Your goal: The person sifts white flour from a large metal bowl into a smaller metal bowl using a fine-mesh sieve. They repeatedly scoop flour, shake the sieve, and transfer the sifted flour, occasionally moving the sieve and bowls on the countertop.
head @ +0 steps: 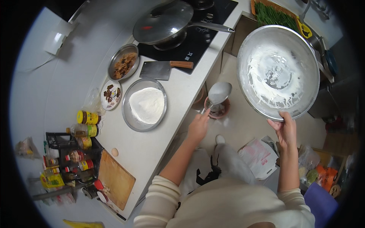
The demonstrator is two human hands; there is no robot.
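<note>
My left hand (198,126) grips the handle of a metal ladle (220,93), its bowl held over a round reddish bin (218,114) on the floor. In my right hand (285,129) is the rim of a large steel basin (278,69), tilted so its inside shows, with white residue smeared over the bottom. On the white counter (148,145) to the left stands a metal bowl (124,117) holding a mound of white powder that looks like flour (148,105). A cleaver (156,70) with a wooden handle lies just beyond that bowl.
A lidded pan (164,22) sits on the black cooktop, its handle reaching over the counter edge. A bowl of brownish food (124,66), a small plate (111,95), an egg (114,152), a wooden cutting board (116,181) and several bottles line the wall side. Green vegetables (275,15) fill a basket.
</note>
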